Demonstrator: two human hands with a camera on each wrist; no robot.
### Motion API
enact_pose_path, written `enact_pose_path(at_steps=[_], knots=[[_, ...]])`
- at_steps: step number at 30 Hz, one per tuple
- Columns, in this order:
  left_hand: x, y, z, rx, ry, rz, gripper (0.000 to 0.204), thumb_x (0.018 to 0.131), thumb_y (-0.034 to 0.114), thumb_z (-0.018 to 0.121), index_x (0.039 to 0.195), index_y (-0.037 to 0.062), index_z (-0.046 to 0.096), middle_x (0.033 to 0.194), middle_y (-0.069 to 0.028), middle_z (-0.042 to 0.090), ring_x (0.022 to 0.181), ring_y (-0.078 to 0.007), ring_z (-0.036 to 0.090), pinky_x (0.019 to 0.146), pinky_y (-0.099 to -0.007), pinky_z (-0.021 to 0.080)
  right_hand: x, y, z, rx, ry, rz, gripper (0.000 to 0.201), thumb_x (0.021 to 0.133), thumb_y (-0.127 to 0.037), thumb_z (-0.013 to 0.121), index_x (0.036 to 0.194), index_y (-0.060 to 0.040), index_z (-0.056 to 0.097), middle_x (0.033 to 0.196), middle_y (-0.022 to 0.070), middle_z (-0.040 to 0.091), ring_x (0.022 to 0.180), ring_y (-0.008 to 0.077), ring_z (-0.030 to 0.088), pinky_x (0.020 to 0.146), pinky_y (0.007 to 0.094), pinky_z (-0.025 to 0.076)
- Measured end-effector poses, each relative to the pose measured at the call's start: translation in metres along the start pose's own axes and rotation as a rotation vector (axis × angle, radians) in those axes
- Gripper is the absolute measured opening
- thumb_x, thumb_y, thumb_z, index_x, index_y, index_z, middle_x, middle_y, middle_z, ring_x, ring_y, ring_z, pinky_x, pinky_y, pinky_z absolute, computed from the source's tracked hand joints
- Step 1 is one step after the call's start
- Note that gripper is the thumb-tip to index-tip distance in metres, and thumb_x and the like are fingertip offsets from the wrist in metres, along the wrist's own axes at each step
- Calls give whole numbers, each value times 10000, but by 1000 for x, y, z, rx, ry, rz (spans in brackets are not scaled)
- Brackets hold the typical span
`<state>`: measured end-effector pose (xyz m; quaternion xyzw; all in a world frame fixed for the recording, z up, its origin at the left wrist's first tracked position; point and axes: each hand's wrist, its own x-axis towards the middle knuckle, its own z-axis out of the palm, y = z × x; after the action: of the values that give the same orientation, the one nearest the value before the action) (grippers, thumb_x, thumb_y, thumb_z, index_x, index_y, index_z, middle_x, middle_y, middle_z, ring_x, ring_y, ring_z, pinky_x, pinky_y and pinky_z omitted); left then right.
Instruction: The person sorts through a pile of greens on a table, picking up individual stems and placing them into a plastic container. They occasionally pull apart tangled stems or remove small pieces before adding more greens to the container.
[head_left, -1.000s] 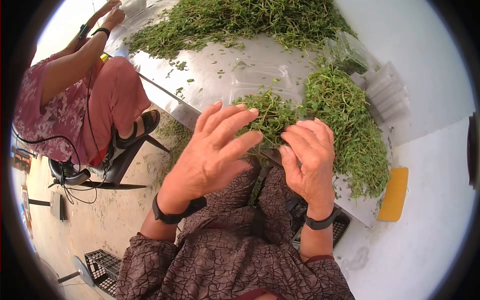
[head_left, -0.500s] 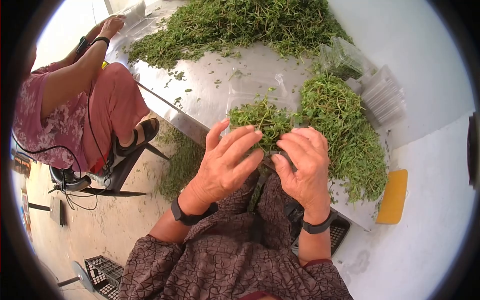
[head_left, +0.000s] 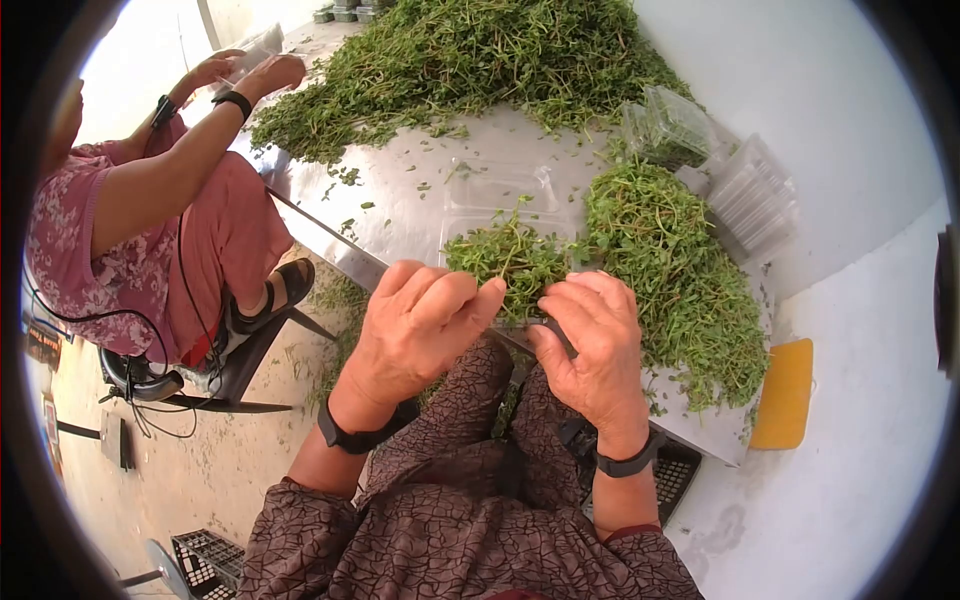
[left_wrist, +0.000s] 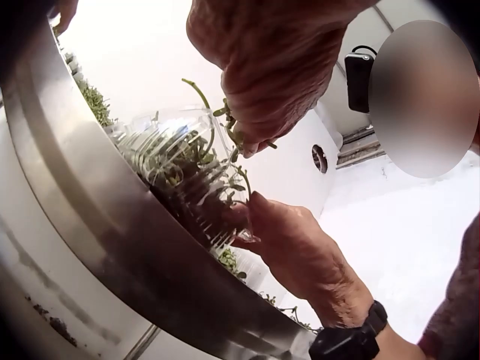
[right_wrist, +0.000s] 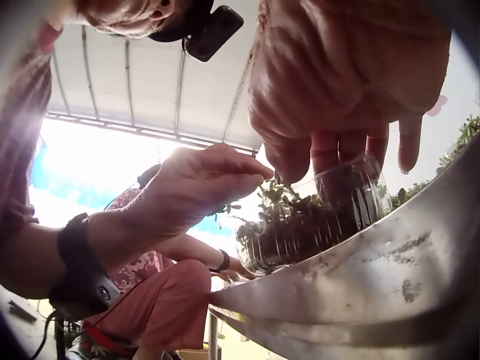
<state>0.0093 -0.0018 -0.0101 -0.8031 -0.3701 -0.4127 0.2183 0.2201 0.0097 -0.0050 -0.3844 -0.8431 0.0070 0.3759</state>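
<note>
In the head view my left hand is raised just left of a clear plastic container heaped with leafy green stems. Its thumb and fingertips pinch a thin green sprig, seen in the left wrist view. My right hand holds the container at its near right side, fingers bent over the rim and seen partly through the plastic in the right wrist view. The container's open lid lies flat on the metal table behind it.
A large pile of greens covers the back of the metal table; a smaller heap lies right. Filled and stacked empty containers stand by the wall. A yellow board is at the right edge. Another person sits left.
My left hand's spread fingers have closed into a pinch on a sprig. The right hand stays at the container. The other person's hands have moved with a clear container.
</note>
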Motion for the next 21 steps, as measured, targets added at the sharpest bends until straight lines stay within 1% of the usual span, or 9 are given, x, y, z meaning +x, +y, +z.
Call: enact_pose_path(at_steps=[4, 6, 7, 9, 10, 12, 13, 15, 21], knots=[[8, -7, -2, 53, -53, 28, 290, 705, 33, 748, 992, 57, 713, 872, -17, 505, 774, -152, 559, 692, -313, 439, -1, -1, 0, 1, -4, 8, 248, 708, -103, 786, 918, -1, 699, 981, 107, 691, 1059, 309, 597, 972, 457, 433], [10, -8, -2, -24, -244, -44, 441, 662, 29, 773, 1095, 89, 714, 894, -26, 538, 804, -208, 572, 712, -360, 457, -1, -1, 1, 3, -9, 7, 251, 708, -102, 786, 920, 1, 699, 984, 110, 691, 1059, 310, 597, 964, 457, 437], [11, -9, -2, -24, -245, -47, 441, 662, 29, 773, 1095, 89, 714, 894, -26, 538, 804, -208, 572, 712, -360, 457, -2, -1, 1, 4, -12, 8, 254, 707, -101, 786, 921, 3, 699, 986, 113, 691, 1059, 310, 597, 956, 456, 440], [12, -11, 0, -228, -260, -223, 486, 690, 35, 769, 1167, 74, 680, 984, -67, 602, 882, -268, 598, 773, -391, 488, -1, -1, 1, 12, -11, 9, 253, 709, -103, 784, 921, 5, 698, 989, 116, 691, 1060, 311, 597, 948, 454, 443], [11, -13, -2, -227, -262, -228, 486, 690, 35, 769, 1167, 74, 680, 984, -67, 602, 882, -268, 598, 773, -391, 488, -1, 0, 1, 20, -9, 9, 253, 711, -105, 783, 921, 7, 698, 991, 120, 690, 1060, 312, 597, 941, 453, 447], [10, -16, -9, -393, -236, -274, 506, 707, 35, 768, 1201, 67, 659, 1121, -115, 633, 989, -308, 626, 848, -409, 512, -1, 0, 0, 20, -11, 10, 255, 712, -109, 781, 922, 9, 698, 993, 122, 690, 1060, 312, 598, 937, 451, 449], [10, -17, -13, -391, -240, -282, 506, 707, 35, 768, 1201, 67, 659, 1121, -115, 633, 989, -308, 626, 848, -409, 512, -1, 0, 0, 15, -9, 11, 257, 714, -112, 780, 924, 10, 698, 995, 124, 690, 1059, 313, 598, 934, 450, 451], [9, -19, -20, -522, -216, -423, 514, 707, 23, 759, 1209, 72, 657, 1209, -142, 628, 1079, -323, 631, 892, -411, 521, -1, 0, 1, 21, -13, 6, 264, 716, -115, 778, 933, 12, 698, 1004, 122, 692, 1061, 313, 598, 934, 451, 452], [-12, -27, -29, -467, -198, -454, 537, 681, 19, 770, 1202, 77, 655, 1247, -137, 618, 1100, -331, 632, 899, -415, 524, -1, 1, -2, -14, -10, -7, 309, 708, -141, 786, 965, 8, 700, 1027, 120, 697, 1078, 314, 595, 955, 456, 448]])
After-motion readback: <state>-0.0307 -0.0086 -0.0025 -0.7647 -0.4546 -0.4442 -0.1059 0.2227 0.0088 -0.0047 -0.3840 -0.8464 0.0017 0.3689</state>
